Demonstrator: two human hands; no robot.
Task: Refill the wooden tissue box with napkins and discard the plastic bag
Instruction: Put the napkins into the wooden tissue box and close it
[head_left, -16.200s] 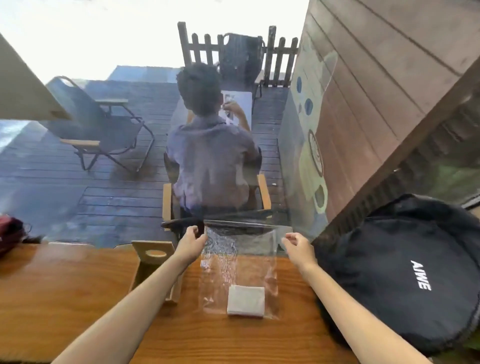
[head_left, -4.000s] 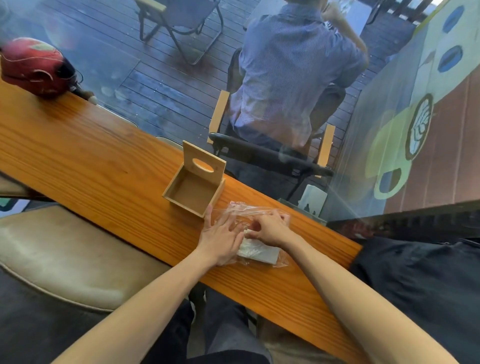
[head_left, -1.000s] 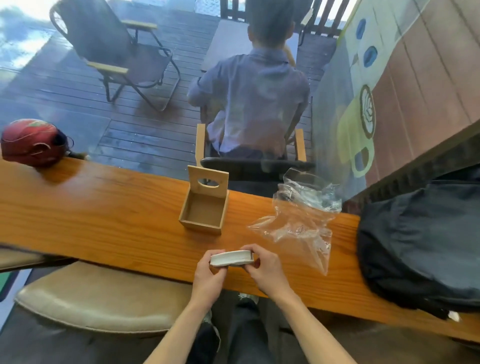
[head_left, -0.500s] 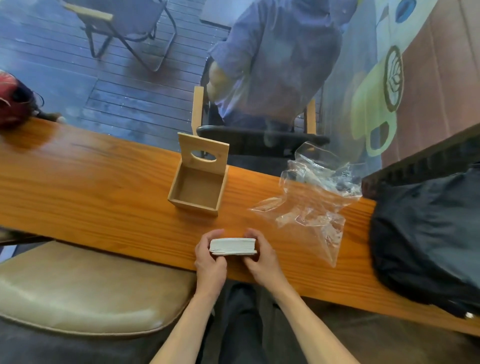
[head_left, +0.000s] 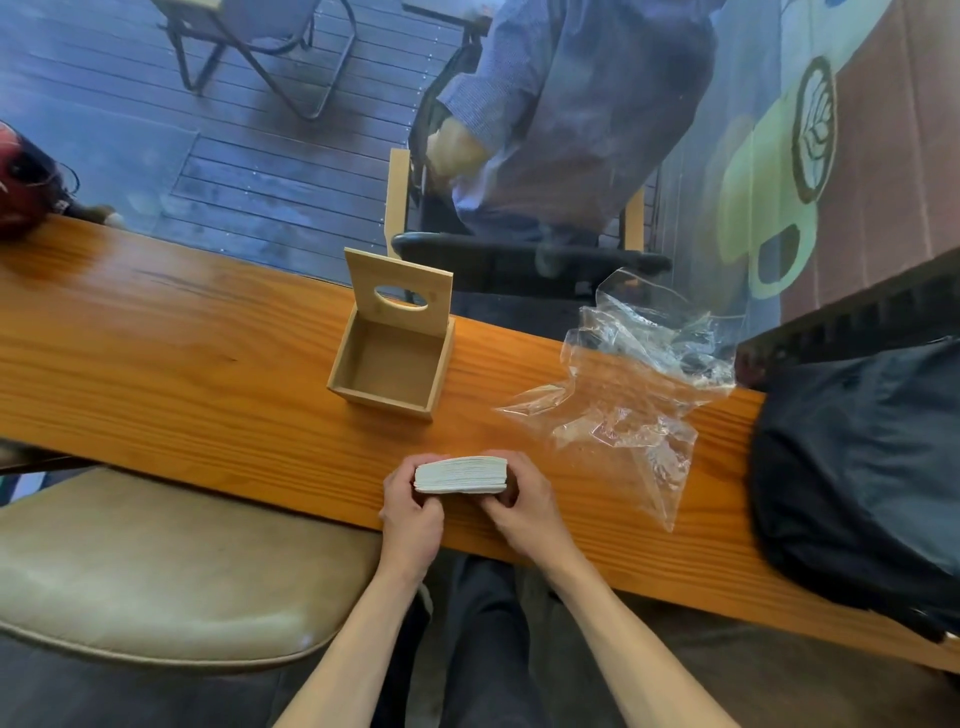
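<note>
Near the front edge of the orange-brown wooden tabletop, the left hand and right hand each clasp one end of a thick white napkin stack. Light and soft, it would likely splay unless squeezed at both ends. Beyond stand the empty, open-lidded wooden tissue box and, to its right, the crumpled clear plastic bag.

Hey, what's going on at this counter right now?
A person is refilling a wooden tissue box. Both hands, left hand and right hand, hold a stack of white napkins at the near edge of the wooden counter. The box stands open and empty just beyond, its lid tipped up. The empty plastic bag lies crumpled to the right, not yet discarded, beside a black bag.
</note>
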